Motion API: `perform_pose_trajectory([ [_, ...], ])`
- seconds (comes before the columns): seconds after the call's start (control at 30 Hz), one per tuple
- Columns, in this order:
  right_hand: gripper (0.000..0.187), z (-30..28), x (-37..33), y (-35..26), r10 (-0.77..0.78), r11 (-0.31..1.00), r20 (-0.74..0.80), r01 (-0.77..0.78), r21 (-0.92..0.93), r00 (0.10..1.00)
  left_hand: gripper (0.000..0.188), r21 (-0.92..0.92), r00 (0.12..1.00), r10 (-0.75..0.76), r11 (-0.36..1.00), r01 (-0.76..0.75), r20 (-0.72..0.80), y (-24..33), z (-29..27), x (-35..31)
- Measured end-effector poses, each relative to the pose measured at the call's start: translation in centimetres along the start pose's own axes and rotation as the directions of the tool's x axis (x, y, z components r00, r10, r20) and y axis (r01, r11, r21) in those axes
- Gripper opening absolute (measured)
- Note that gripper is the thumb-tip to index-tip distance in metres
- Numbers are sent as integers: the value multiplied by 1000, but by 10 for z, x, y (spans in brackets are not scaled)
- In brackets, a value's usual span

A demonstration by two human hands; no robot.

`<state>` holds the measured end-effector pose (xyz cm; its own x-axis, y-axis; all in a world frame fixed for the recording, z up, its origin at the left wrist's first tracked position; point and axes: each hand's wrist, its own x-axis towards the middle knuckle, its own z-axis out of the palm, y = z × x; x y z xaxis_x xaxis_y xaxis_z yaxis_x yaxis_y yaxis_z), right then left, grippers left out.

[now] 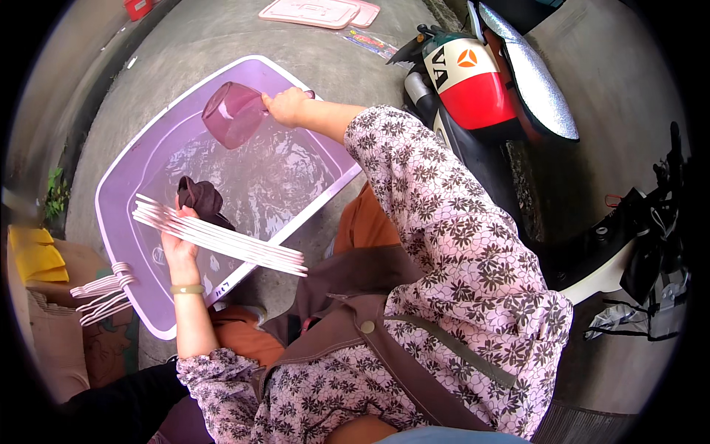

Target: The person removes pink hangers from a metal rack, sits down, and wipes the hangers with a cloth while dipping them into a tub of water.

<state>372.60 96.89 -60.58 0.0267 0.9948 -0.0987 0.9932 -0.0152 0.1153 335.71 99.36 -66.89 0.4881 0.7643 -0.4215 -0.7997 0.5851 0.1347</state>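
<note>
A large purple plastic tub (pixel 117 222) with water in it stands on the ground before me. My right hand (pixel 287 108) grips the handle of a translucent purple water dipper (pixel 237 122), tilted above the tub's far part. Over the near left of the tub, my left hand (pixel 180 240) is closed around a bundle of thin pale pink clothes hangers (pixel 229 240). A crumpled dark brown cloth (pixel 200 198) is at its fingertips; whether the fingers pinch it, I cannot tell. More pink hangers (pixel 103 292) hook over the tub's left rim.
A motor scooter with a red and white seat (pixel 473 85) is parked close on the right. Pink lids (pixel 314 12) lie on the concrete at the back. Cardboard (pixel 55 333) with yellow pieces (pixel 35 255) stands at the left. A clear bag (pixel 621 322) sits far right.
</note>
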Motion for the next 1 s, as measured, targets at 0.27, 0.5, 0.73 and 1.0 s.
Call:
perform_pose_trajectory([
  [0.27,56,-8,-11,24,-54,998,42,54,10,998,34,12,999,-14,1000,13,30,6,-4,1],
  [0.5,32,6,-53,151,219,420,118,-203,884,969,32,-38,1000,-27,999,26,-14,14,-12,-5],
  [0.73,12,165,-156,239,498,-141,541,-552,822,678,34,-87,995,-98,992,97,-17,18,-15,-6],
  [1.0,22,335,-231,170,486,-490,734,-547,679,475,32,-95,992,-125,988,122,-26,34,-24,-22],
])
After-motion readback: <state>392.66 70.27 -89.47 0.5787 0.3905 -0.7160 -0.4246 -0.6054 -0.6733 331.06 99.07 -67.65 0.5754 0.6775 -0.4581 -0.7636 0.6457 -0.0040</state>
